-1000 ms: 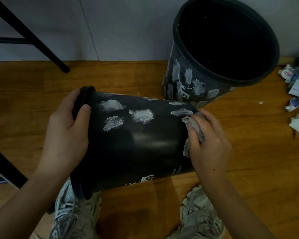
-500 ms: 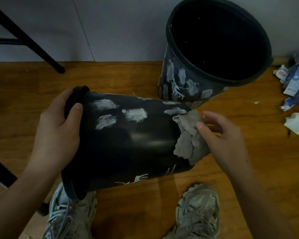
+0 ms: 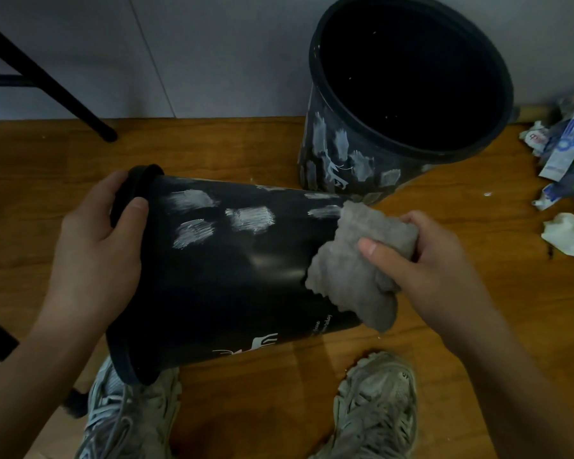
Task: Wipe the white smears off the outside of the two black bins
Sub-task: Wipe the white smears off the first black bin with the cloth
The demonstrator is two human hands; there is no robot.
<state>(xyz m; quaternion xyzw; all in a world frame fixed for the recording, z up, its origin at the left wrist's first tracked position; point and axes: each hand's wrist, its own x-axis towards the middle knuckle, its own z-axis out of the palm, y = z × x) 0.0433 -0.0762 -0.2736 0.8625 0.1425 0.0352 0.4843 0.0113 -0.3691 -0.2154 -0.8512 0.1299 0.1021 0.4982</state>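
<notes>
- The right hand [image 3: 434,260] has its grip closed round a bunched grey cloth [image 3: 355,263], thumb across the front and fingers curled behind it.
- The cloth is pressed against the base end of the tipped bin [image 3: 239,279] and hangs down past that end.
- The left hand [image 3: 96,253] grips the rim of the tipped bin, thumb on the outer wall and fingers hooked over the lip; its grip is curled round the rim.
- The tipped bin lies on its side above the wooden floor [image 3: 212,150], mouth toward the left hand, rim end over the left shoe [image 3: 126,419].
- White smears [image 3: 249,218] show on the upper side of the tipped bin, several between the rim and the cloth, one just beside the cloth's top edge.
- A small white logo and lettering sit low on the tipped bin's wall.
- The upright bin [image 3: 345,154] stands beyond the base of the tipped bin, against the wall, with white smears across its near side.
- The right shoe [image 3: 375,405] is below the cloth.
- Crumpled paper and packaging [image 3: 567,150] lie on the floor to the right of the upright bin.
- A black metal leg [image 3: 47,81] slants down to the floor, far left of the upright bin.
</notes>
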